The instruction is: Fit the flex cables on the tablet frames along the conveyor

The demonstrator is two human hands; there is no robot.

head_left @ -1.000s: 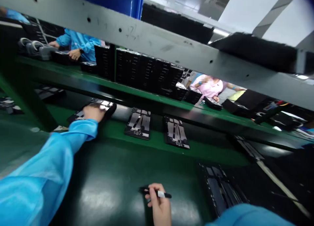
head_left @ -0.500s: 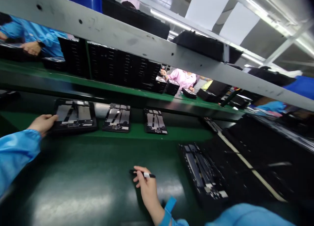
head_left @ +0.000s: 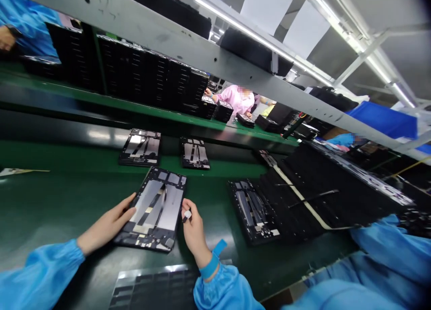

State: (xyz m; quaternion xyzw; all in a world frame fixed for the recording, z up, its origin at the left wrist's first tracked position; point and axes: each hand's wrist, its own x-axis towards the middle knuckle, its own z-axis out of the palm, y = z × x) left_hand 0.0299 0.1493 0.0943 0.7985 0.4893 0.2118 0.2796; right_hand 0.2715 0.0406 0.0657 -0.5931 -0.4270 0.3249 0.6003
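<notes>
An opened tablet, its pale battery cells and dark ribbon cables showing, is tilted above the green bench in front of me. My left hand grips its left edge, thumb on top and fingers beneath. My right hand is closed around a marker pen with a white band, close by the tablet's right edge. Whether those fingers touch the edge I cannot tell. Two more opened tablets, one on the left and one on the right, lie on the green strip behind.
To the right, another opened tablet lies beside rows of black panels. A dark tray-like sheet is at the near edge. Black stacks stand on the shelf under a metal rail. Other people work beyond and at the right.
My left hand has brought the tablet from the far left to the middle, before me. My right hand, still with the marker pen, is now beside it. The view has shifted.
</notes>
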